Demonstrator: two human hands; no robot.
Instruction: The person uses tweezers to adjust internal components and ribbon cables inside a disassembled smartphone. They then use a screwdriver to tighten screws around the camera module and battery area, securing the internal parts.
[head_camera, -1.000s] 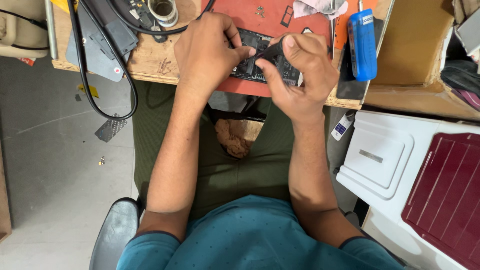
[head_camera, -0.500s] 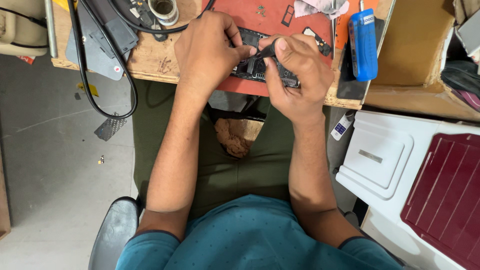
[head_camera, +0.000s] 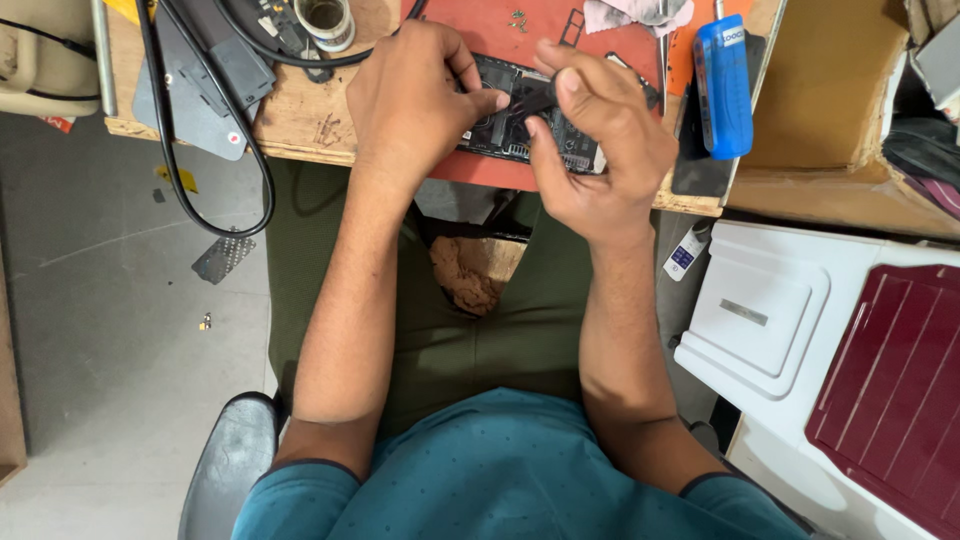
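An opened phone (head_camera: 505, 122) with its dark inner boards showing lies on a red work mat (head_camera: 520, 40) at the near edge of a wooden bench (head_camera: 300, 120). My left hand (head_camera: 410, 95) rests on the phone's left side, fingertips pressed against it. My right hand (head_camera: 600, 140) covers the phone's right side and pinches a thin black strip (head_camera: 535, 97) between thumb and forefinger, lifted a little above the board. Much of the phone is hidden under both hands.
A blue cylinder-shaped tool (head_camera: 725, 85) lies right of the mat. A black cable (head_camera: 200, 190) loops off the bench's left edge beside a roll of tape (head_camera: 325, 18). White storage boxes (head_camera: 770, 310) and a maroon lid (head_camera: 900, 390) stand at the right. My knees sit under the bench.
My right hand has shifted up and slightly right over the phone, raising the black strip off the board. My left hand has stayed in place on the phone.
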